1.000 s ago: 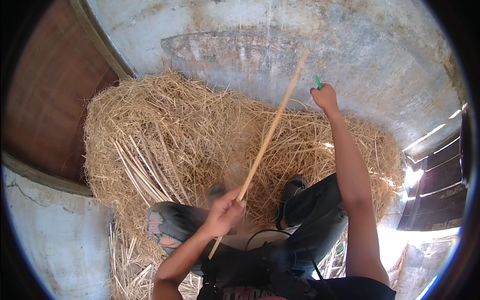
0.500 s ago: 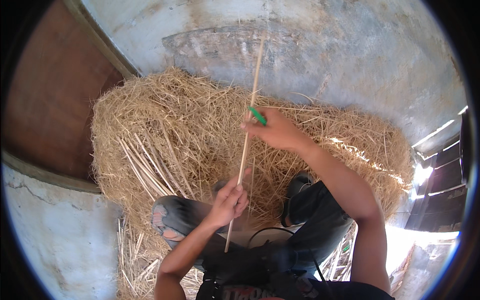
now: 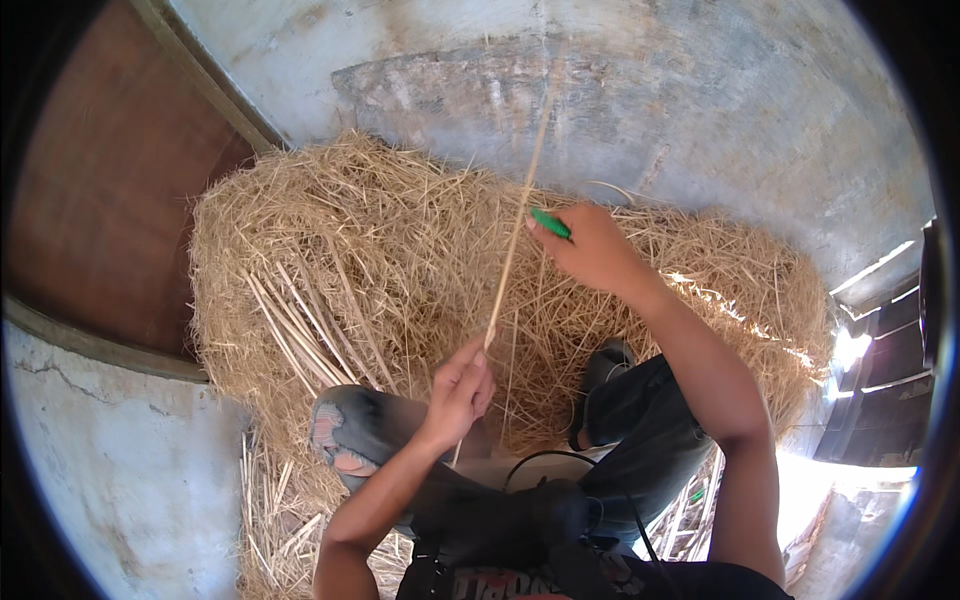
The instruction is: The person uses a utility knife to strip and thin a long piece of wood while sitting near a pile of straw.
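Observation:
My left hand [image 3: 458, 397] is closed around a long thin pale stick [image 3: 507, 262], possibly bamboo, near its lower end. Slanting up and slightly right, the stick reaches in front of the wall, where its far end blurs. A short end comes out below the fist. Farther up, my right hand [image 3: 592, 243] grips a small green-handled tool [image 3: 550, 223]; any blade on it is too small to make out. The tool's tip is close beside the stick, and I cannot tell whether they touch.
Under and before me spreads a heap of straw-like shavings [image 3: 420, 215]. Several split sticks [image 3: 300, 325] lie left of my bent knee [image 3: 350, 435], more strips [image 3: 265, 500] at lower left. A stained wall [image 3: 700, 110] rises behind; a brown panel [image 3: 110, 190] stands left.
My right hand and the green-handled tool have moved right, off the stick's shaft. The stick's upper part leans further right, and less of its lower end shows below my left hand.

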The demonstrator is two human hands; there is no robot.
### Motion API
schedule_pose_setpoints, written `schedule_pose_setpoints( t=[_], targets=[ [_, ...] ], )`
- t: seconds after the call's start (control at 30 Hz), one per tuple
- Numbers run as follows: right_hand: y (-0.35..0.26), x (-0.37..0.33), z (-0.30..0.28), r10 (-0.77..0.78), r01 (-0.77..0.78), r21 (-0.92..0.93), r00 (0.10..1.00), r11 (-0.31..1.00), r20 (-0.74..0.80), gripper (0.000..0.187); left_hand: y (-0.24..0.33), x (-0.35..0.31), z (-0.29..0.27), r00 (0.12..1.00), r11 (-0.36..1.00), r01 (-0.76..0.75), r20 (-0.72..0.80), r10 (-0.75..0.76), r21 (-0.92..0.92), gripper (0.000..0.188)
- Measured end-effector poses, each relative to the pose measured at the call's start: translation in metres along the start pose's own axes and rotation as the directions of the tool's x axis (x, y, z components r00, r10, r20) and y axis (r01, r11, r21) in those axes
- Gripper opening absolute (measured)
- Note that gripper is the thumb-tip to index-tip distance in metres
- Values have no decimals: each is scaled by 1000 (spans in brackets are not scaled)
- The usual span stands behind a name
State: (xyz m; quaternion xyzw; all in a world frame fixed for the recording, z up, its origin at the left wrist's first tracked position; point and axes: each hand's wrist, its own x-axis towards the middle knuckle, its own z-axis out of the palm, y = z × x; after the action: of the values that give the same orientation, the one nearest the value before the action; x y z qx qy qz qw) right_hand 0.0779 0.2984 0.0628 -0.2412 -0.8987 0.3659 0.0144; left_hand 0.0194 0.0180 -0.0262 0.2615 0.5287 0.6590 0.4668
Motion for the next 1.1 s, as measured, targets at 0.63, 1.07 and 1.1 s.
schedule_pose_setpoints(
  t=[0.63,1.07,1.1],
  targets=[
    [-28,1,100,-170,157,-382,985,911,1,22,5,-8,-16,980,998,-17,-198,28,57,52],
    [139,72,-77,276,-380,-5,682,925,-677,36,-7,-26,-10,992,985,-32,126,11,168,49],
    [155,68,-89,332,-365,86,690,927,-643,38,-6,-24,-9,989,992,-23,151,4,124,49]
  ],
)
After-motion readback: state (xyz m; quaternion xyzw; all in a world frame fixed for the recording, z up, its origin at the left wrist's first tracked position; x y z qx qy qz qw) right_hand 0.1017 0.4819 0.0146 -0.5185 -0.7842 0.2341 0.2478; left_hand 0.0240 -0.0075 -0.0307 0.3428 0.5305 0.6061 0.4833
